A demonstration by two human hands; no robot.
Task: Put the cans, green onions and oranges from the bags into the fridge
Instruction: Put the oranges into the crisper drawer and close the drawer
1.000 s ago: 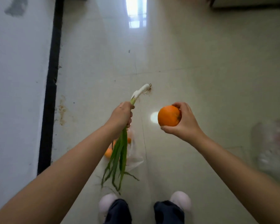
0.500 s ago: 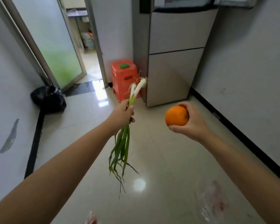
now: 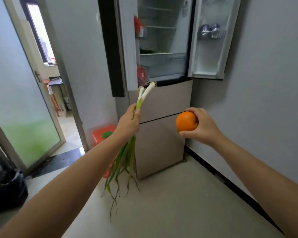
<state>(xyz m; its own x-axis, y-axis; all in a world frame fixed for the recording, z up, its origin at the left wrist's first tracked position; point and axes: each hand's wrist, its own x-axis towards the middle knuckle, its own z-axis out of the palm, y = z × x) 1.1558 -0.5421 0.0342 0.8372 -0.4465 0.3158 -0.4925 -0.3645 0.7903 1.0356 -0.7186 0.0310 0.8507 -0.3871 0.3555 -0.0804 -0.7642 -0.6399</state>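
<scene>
My left hand (image 3: pixel 128 122) grips a bunch of green onions (image 3: pixel 126 155), white roots up and green leaves hanging down. An orange (image 3: pixel 186 121) is held in my right hand (image 3: pixel 202 128) at about the same height. Both are raised in front of the fridge (image 3: pixel 162 103), whose two upper doors stand open. Two cans (image 3: pixel 210 30) sit in the shelf of the right door (image 3: pixel 212 48). Red packets (image 3: pixel 139 28) fill the left door's shelves. The bags are out of view.
An orange plastic stool (image 3: pixel 101 134) stands left of the fridge, partly behind my left arm. A black bag (image 3: pixel 9 188) lies on the floor at far left by a sliding glass door (image 3: pixel 24 117). A grey wall (image 3: pixel 273 83) runs along the right.
My view has risen from the floor and the bags to the fridge, now closer with its open upper part in sight. Both hands keep the same hold.
</scene>
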